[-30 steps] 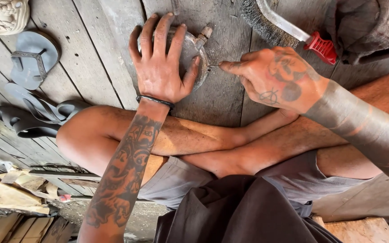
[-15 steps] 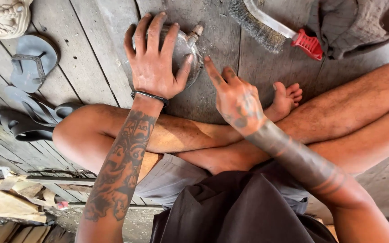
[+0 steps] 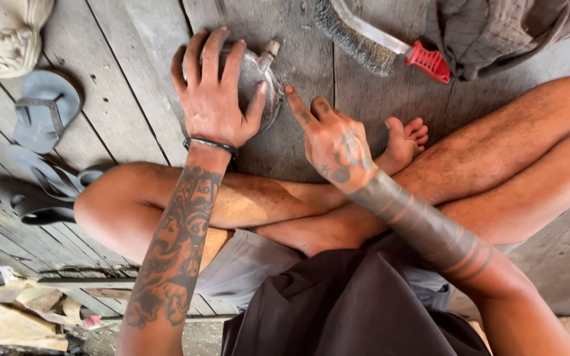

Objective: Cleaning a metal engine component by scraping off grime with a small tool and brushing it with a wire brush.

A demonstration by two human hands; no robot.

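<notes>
My left hand (image 3: 216, 92) lies palm down over a round grey metal part (image 3: 262, 82) on the wooden floor, fingers spread across its top and thumb against its right edge. A short stub sticks out of the part at its upper right. My right hand (image 3: 331, 135) hovers just right of the part, index finger stretched toward its rim, other fingers curled, nothing in it. I sit cross-legged with my legs under both forearms.
A wire brush (image 3: 380, 43) with a red handle end lies at the top right beside a heap of dark cloth (image 3: 509, 29). Grey sandals (image 3: 44, 109) and a cap (image 3: 4, 33) lie at the left. Scrap wood (image 3: 14, 316) sits at the lower left.
My right hand has come down from near the brush toward the metal part and now points its index finger at the rim. The left hand stays on the part.
</notes>
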